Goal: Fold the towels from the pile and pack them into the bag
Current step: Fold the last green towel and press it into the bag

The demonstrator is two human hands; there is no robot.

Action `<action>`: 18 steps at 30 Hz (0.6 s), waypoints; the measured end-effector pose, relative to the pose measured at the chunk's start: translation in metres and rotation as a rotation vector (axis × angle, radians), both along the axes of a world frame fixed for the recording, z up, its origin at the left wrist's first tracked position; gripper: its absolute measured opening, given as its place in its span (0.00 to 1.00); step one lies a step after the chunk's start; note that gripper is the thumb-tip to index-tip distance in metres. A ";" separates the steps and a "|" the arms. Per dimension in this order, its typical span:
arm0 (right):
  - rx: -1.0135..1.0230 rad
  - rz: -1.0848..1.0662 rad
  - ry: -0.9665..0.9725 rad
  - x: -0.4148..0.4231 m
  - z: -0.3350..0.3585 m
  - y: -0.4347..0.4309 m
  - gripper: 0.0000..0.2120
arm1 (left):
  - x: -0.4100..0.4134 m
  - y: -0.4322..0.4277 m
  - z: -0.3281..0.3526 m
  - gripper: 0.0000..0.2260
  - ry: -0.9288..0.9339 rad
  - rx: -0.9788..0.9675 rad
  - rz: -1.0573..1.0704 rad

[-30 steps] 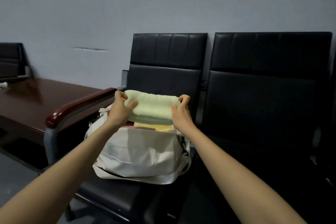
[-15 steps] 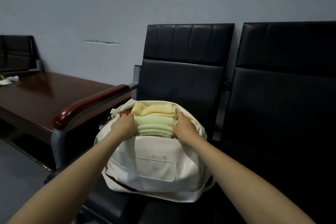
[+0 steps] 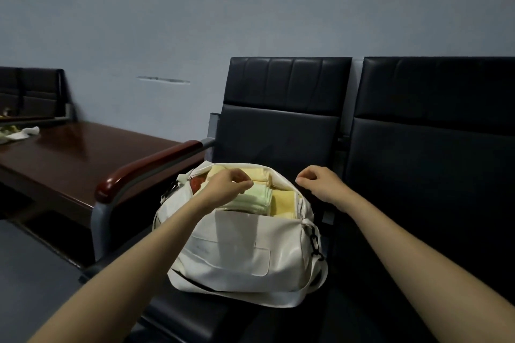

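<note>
A white bag (image 3: 237, 253) stands open on the seat of a black chair (image 3: 278, 125). Inside it lies a folded pale green towel (image 3: 257, 198) with folded yellow towels (image 3: 282, 203) beside and behind it and something red (image 3: 196, 182) at the left end. My left hand (image 3: 228, 185) hovers just over the bag's opening, fingers loosely curled, holding nothing. Up at the bag's right end, my right hand (image 3: 320, 184) is also loosely curled and holds nothing. Neither hand touches the green towel.
A red-brown padded armrest (image 3: 145, 167) runs along the bag's left side. Beyond it stands a dark wooden table (image 3: 69, 153), with crumpled light cloths (image 3: 19, 133) at its far left end. A second black chair (image 3: 432, 147) adjoins on the right.
Both hands lowered the green towel into the bag, pressed it in, then let go and lifted off; the right hand moved away to the right.
</note>
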State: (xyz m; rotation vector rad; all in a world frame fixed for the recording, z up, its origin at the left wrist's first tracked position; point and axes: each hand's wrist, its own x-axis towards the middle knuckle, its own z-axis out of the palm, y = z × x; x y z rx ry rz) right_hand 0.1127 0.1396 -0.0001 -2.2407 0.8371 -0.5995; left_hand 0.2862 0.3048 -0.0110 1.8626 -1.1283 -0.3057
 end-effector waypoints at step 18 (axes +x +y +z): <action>-0.364 0.003 0.331 0.112 -0.032 -0.074 0.15 | 0.149 -0.101 -0.012 0.11 -0.716 0.316 0.160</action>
